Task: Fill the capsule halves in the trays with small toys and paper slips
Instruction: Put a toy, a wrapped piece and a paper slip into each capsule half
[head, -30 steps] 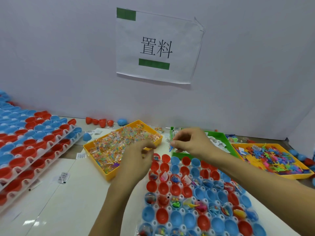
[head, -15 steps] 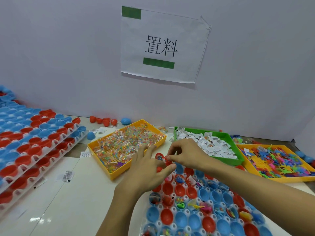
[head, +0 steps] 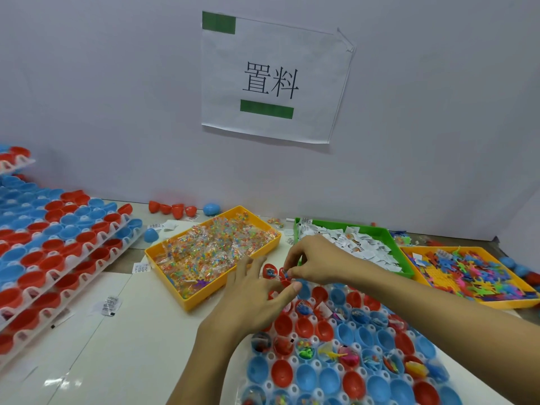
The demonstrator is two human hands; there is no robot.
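Note:
A white tray [head: 293,360] of red and blue capsule halves lies in front of me; several halves hold small toys or paper slips. My right hand [head: 317,261] reaches over the tray's far left corner and pinches a small blue toy [head: 285,275] just above a red capsule half [head: 269,270]. My left hand [head: 254,292] hovers beside it with fingers spread and straight, its thumb close to the right hand's fingertips, and holds nothing. Both hands hide part of the far rows.
Behind the tray stand a yellow bin [head: 204,298] of bagged beads, a green bin [head: 377,229] of paper slips and a yellow bin [head: 496,304] of coloured toys. Stacked trays of capsule halves [head: 58,244] fill the left side. Loose halves [head: 172,209] lie along the wall.
My right hand has come down from in front of the green bin to the tray's far row with the blue toy. My left hand has moved forward and spread its fingers.

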